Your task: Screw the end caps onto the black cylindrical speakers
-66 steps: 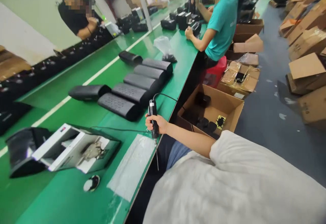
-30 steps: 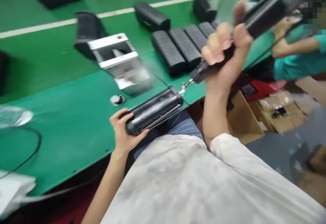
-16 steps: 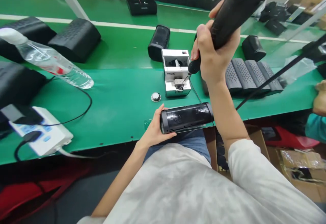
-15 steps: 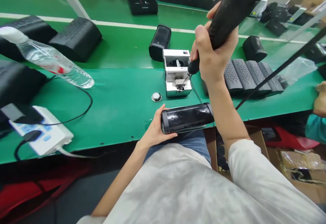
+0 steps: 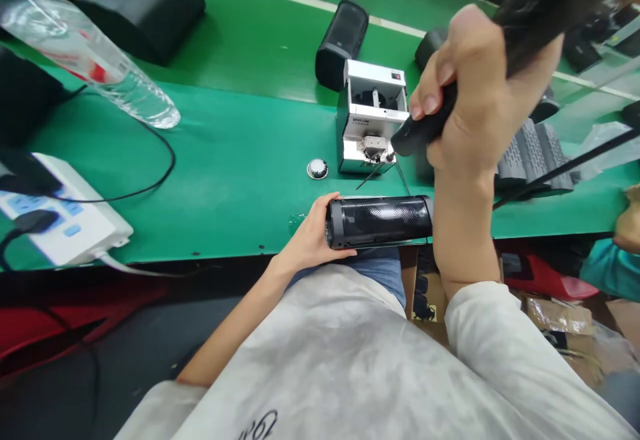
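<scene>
black speaker [image 5: 383, 220] sits in left grip [image 5: 316, 232], screwdriver [image 5: 550, 7] in right grip [image 5: 477, 93]

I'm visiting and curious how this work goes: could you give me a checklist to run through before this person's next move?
1. Left hand holding the black case by its end: ok.
2. Right hand wrapped around the black handheld tool: ok.
3. Bit free of the white machine: cannot tell.
4. Anything on the bit's tip: cannot tell; too small.
5. Water bottle apart from both hands: ok.
</scene>
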